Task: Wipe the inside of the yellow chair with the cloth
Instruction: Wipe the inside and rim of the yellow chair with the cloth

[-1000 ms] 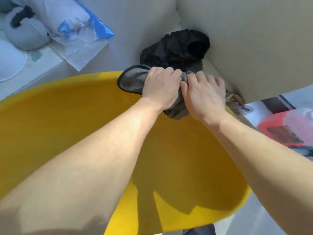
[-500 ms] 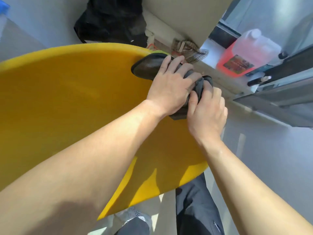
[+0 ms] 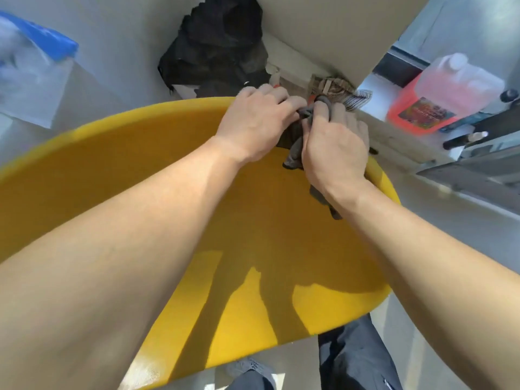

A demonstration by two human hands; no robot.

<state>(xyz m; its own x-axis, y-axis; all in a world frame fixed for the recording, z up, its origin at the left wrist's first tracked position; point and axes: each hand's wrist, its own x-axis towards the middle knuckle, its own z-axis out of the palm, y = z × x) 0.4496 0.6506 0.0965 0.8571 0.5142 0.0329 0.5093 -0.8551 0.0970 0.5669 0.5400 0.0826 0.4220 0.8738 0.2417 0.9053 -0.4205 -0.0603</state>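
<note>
The yellow chair (image 3: 140, 170) fills the middle of the view as a wide, smooth shell. A grey cloth (image 3: 295, 153) is bunched at the chair's far right rim. My left hand (image 3: 259, 125) presses on the cloth from the left, fingers curled over it. My right hand (image 3: 334, 144) grips the cloth from the right, and a strip of the cloth hangs down below its wrist. Most of the cloth is hidden under both hands.
A black bundle of fabric (image 3: 216, 52) lies behind the chair against a beige panel (image 3: 323, 32). A jug of red liquid (image 3: 439, 97) stands at the right. A blue-and-clear plastic bag (image 3: 33, 68) is at the left. My dark trouser legs (image 3: 354, 358) show below the chair.
Both hands have stayed on the cloth and slid it along the chair's far rim toward the right side. The cloth is more bunched between the hands now.
</note>
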